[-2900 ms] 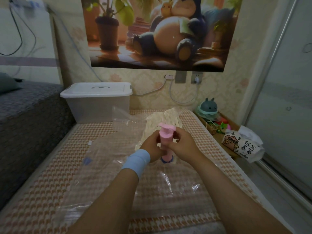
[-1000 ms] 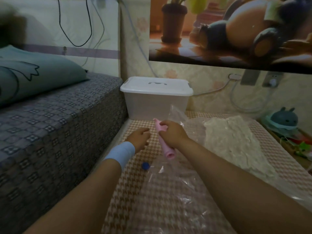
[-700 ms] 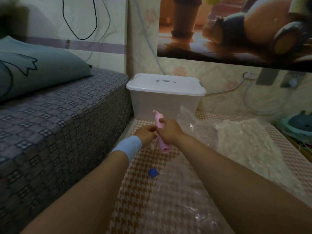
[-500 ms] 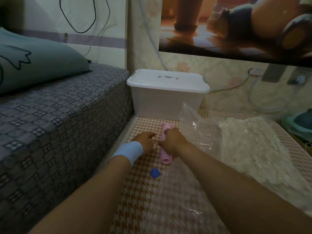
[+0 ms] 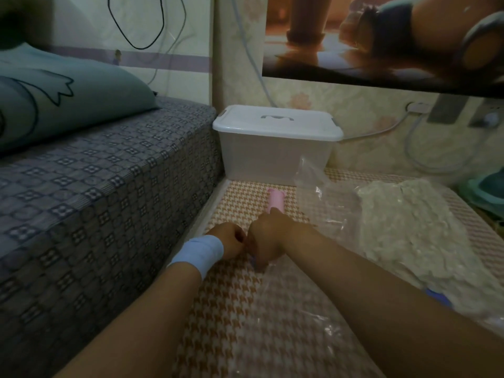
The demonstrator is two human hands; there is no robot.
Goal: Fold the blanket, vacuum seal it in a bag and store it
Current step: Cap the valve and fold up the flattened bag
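Shows two bare hands meeting knuckle to knuckle at centre frame, low over a brown houndstooth mat [image 5: 237,336]. Catches the right hand [image 5: 266,241] with its grip curled down and pinching a small blue cap [image 5: 252,260], only a sliver of it visible under the fingers, at the near left edge of the clear vacuum bag [image 5: 327,214]. Catches the left hand [image 5: 230,242], a pale blue band [image 5: 199,253] on the wrist, touching the right, fingers tucked under; cannot tell whether that grip holds anything. Puts the pink pump [image 5: 276,201] flat on the mat just beyond the right hand. Places the blanket [image 5: 403,233], cream and crinkled, inside the bag at right of frame, lying low on the mat. Sets a lidded storage box [image 5: 272,159], closed, against the wall at upper centre, beside a grey patterned bed [image 5: 95,186] filling the left, a teal pillow [image 5: 68,96] on it at upper left. Hangs a poster [image 5: 381,36] at upper right.
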